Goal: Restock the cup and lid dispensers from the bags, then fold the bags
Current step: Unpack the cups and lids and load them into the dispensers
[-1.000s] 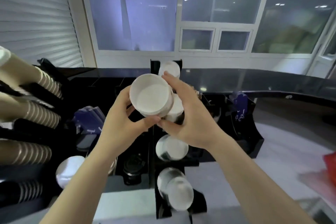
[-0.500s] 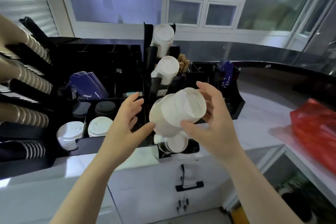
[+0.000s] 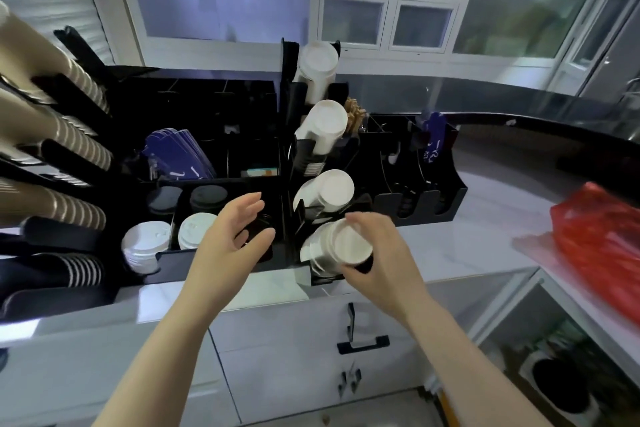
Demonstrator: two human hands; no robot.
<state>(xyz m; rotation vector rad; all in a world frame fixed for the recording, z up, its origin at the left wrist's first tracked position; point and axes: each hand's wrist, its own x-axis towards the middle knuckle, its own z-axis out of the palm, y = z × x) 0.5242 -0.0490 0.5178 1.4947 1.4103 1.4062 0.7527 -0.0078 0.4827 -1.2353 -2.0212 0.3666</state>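
Moved since 0.5 s ago: white cup stack (image 3: 337, 248) down from mid-air into bottom slot of black cup dispenser (image 3: 290, 149). Right hand (image 3: 375, 258) curled round stack's outer end. Left hand (image 3: 231, 242) off it, fingers relaxed, empty, just left of dispenser. Above: three more white stacks in slots. Lid stacks (image 3: 194, 230) behind left hand. Red bag (image 3: 599, 250) far right on counter (image 3: 467, 253).

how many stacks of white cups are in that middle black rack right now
4, in a column in the rack: top stack, second stack, third stack, and bottom stack, which the right hand grips. More may be hidden behind the hand.
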